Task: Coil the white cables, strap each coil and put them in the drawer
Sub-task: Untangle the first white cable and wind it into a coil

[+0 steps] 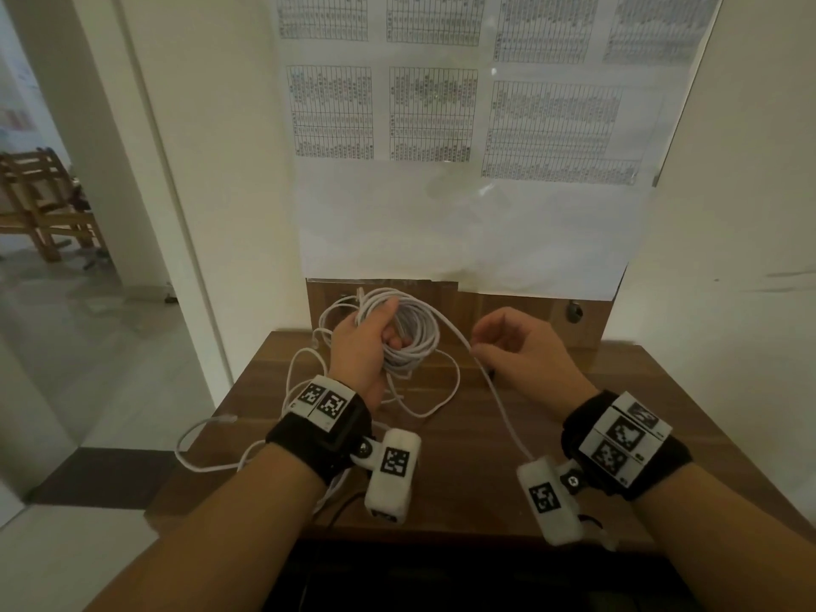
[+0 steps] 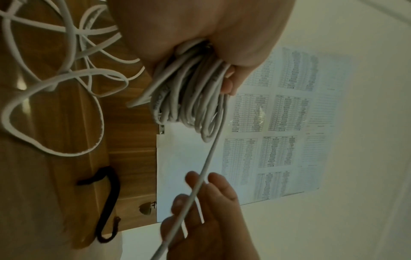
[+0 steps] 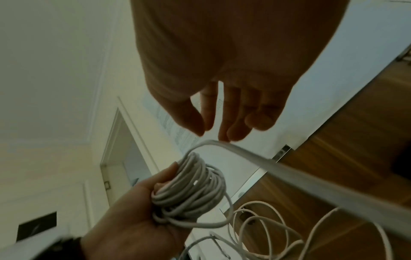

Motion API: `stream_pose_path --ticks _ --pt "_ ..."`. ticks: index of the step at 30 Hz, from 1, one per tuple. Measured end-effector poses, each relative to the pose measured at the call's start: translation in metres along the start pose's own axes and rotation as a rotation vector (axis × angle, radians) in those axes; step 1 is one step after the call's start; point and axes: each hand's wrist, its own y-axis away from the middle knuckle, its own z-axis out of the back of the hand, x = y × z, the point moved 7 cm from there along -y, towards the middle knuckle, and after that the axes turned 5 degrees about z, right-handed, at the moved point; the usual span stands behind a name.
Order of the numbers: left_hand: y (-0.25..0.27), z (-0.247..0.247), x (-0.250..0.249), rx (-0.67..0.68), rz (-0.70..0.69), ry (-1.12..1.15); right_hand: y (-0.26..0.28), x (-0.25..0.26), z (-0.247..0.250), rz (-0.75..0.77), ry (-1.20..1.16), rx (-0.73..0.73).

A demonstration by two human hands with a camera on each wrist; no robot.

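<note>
My left hand (image 1: 391,322) grips a coil of white cable (image 1: 413,342) with several turns, held above the back of the wooden table (image 1: 463,479). The coil (image 2: 189,98) hangs from the fist in the left wrist view. A free strand (image 1: 499,399) leaves the coil and runs right across the fingertips of my right hand (image 1: 479,342). In the right wrist view that hand's fingers (image 3: 224,123) are nearly straight, the thumb is apart, and the strand (image 3: 244,154) bends just under the tips. More loose white cable (image 1: 424,404) lies tangled on the table below the coil.
A black strap (image 2: 111,202) lies on the table near my right hand. One cable loop (image 1: 198,452) hangs over the table's left edge. A wooden back panel with a knob (image 1: 574,312) stands behind the table, and paper sheets (image 1: 441,125) hang above it. A doorway (image 1: 66,214) opens at left.
</note>
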Motion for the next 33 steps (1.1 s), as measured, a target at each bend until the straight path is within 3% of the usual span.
stream_pose_path --ticks 4,8,10,20,26,33 --pt "-0.002 0.006 -0.005 -0.062 -0.03 0.018 0.006 -0.005 -0.014 -0.021 0.087 0.153" --pt "0.001 0.001 -0.006 -0.011 -0.043 0.004 0.006 0.0 -0.01 0.021 0.045 -0.024" --pt "0.007 -0.007 -0.004 0.04 -0.048 -0.021 0.006 0.001 -0.015 0.023 -0.005 -0.04" --pt "0.008 -0.007 -0.006 0.073 -0.012 0.016 0.005 0.004 -0.03 0.078 0.204 0.282" --pt "0.014 -0.018 -0.009 0.119 -0.069 -0.02 0.008 0.013 -0.033 0.193 0.503 0.179" --pt "0.014 -0.011 0.003 0.077 -0.045 -0.046 0.012 0.002 -0.025 -0.008 0.286 0.266"
